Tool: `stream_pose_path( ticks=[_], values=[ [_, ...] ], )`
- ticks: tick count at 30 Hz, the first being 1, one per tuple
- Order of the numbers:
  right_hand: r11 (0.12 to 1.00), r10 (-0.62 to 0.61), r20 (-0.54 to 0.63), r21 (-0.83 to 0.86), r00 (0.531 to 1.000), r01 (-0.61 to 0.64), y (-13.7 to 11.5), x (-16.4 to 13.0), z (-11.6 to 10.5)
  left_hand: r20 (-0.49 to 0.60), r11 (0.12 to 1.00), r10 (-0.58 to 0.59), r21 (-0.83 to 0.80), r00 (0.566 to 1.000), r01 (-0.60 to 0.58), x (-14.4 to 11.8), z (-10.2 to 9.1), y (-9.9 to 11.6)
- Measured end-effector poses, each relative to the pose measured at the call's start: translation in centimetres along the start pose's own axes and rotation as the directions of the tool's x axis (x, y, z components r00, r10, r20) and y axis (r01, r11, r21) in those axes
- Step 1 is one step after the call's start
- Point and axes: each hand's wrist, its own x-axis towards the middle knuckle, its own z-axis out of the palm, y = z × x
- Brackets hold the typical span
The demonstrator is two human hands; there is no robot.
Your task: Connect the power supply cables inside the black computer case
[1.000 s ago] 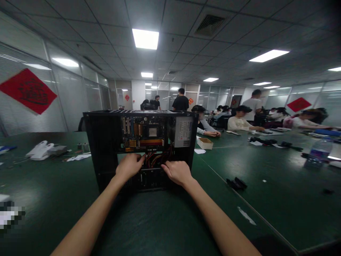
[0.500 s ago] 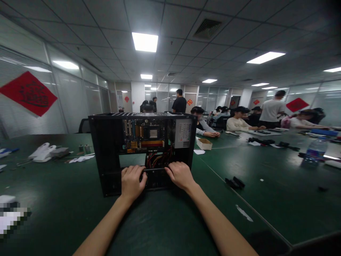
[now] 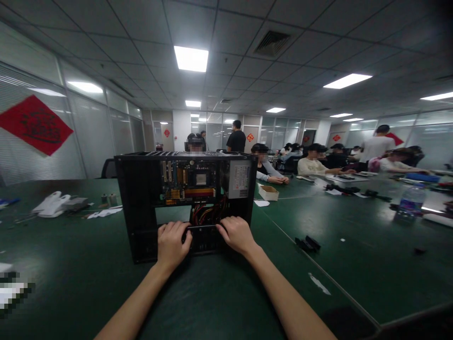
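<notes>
Green counter (image 3: 88,283) in a big open office, ceiling lights on, other people seated far right at their own work. Black PC case (image 3: 141,208) stands open-side toward the camera, near centre of the counter, motherboard (image 3: 187,182) upright on the far wall, grey power supply (image 3: 239,178) upper right inside, red and orange cables (image 3: 208,212) hanging just below the board

Both hands sit at the lower front of the case on a dark drive unit (image 3: 204,237) in the bay. Left hand (image 3: 172,245) covers the unit's left end, fingers curled over its top edge, clenched on it. Right hand (image 3: 236,233) is on the right end, fingers hooked over the top edge likewise. Thumbs are hidden, so how firm the hold is underneath cannot be told

Key relation: the unit's long axis runs left-right, between the two hands, level with the counter; it lies straight ahead of the fingers, on the far side of them, cables just above. Hands about equally near, one per end

Small black parts (image 3: 307,243) lie on the counter to the right, well apart from the case; white items (image 3: 53,204) far left
</notes>
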Motion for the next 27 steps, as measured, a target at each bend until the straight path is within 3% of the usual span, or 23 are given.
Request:
stream_pose_path(
  ticks=[27],
  values=[
    [1.0,-0.028,0.029,0.014,0.999,0.028,0.13,-0.05,-0.42,0.018,1.0,-0.008,-0.001,1.0,0.008,-0.02,-0.27,0.25]
  ],
)
